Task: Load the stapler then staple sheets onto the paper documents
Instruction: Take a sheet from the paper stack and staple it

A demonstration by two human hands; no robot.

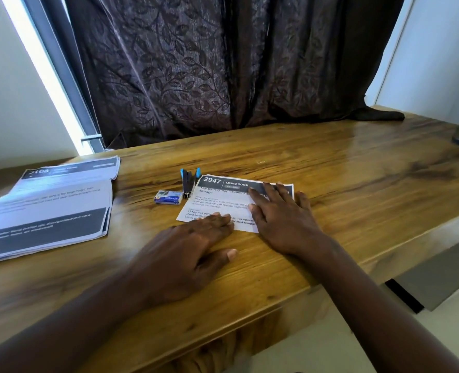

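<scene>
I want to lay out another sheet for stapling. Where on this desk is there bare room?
Bare wood lies right of the sheet toward the right end of the desk, and behind it up to the curtain. Crowded left of the sheet: stapler, staple box, then the paper stack.

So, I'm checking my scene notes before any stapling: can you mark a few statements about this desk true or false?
1. The right hand lies flat on the sheet headed 2947. True.
2. The left hand grips the stapler. False: it holds nothing. Its fingertips rest on the sheet's near edge, and the stapler lies untouched beside the sheet.
3. The staple box sits just left of the stapler. True.
4. The paper stack lies to the right of both hands. False: it lies to their left.
</scene>
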